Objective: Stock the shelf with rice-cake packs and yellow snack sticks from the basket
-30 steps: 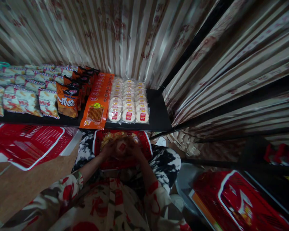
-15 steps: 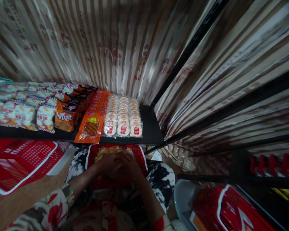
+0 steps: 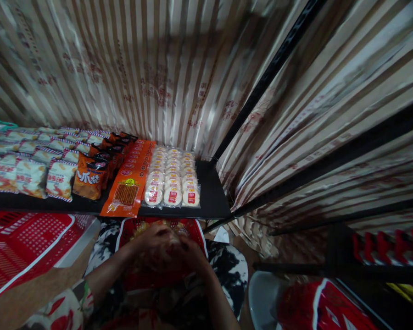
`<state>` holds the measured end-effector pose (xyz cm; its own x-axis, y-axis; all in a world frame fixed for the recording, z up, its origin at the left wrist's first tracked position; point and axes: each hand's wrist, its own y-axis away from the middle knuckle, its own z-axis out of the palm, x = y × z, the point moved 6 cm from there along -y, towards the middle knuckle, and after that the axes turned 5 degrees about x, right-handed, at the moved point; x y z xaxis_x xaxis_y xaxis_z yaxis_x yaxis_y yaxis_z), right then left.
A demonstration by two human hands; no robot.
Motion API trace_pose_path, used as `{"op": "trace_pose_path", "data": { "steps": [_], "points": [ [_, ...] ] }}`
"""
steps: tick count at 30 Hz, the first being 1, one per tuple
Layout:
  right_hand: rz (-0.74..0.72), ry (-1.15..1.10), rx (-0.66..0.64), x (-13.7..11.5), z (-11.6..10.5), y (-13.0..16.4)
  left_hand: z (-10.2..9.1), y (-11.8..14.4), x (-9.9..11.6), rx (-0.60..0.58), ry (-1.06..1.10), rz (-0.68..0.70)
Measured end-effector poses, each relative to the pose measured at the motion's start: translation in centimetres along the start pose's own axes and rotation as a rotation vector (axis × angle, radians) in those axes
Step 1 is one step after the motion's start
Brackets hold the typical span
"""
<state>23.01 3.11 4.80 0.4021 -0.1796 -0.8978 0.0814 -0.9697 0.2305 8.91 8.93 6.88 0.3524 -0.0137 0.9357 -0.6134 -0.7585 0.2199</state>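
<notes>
- Head view: the left hand (image 3: 154,245) and right hand (image 3: 189,254) are cupped together over a red plastic basket (image 3: 196,233) resting on the lap; both are blurred, fingers curled, and whether they grip anything cannot be told.
- The basket has a perforated wall and a white rim; crinkly yellowish snack packets (image 3: 141,227) show inside, just beyond the left hand.
- Above it, a flat black shelf (image 3: 211,197) carries rows of round pale cakes in clear glossy wrappers (image 3: 172,176).
- Beside them lies a flat orange packet row (image 3: 125,195), then puffy orange-brown bags (image 3: 87,176) and white striped bags (image 3: 27,174).
- A second red lattice basket (image 3: 24,238) lies on the floor at left.
- Pleated striped curtains (image 3: 151,68) hang behind.
</notes>
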Motion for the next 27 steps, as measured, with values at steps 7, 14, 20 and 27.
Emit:
{"op": "trace_pose_path", "data": {
  "steps": [7, 14, 20, 27],
  "points": [
    [0.074, -0.421, 0.101, 0.4, 0.3, -0.3, 0.0, 0.2, -0.5, 0.114, 0.2, -0.039],
    [0.193, -0.603, 0.175, 0.4, 1.3, -0.7, -0.6, 0.9, -0.7, 0.25, 0.422, -0.12],
    [0.218, -0.643, 0.327, 0.5, 1.1, -1.7, -0.9, 0.5, -1.3, 0.339, 0.547, -0.176],
    [0.156, -0.552, 0.337, -1.6, 0.5, -2.0, -1.8, -0.1, -0.7, 0.482, 0.563, -0.173]
  ]
}}
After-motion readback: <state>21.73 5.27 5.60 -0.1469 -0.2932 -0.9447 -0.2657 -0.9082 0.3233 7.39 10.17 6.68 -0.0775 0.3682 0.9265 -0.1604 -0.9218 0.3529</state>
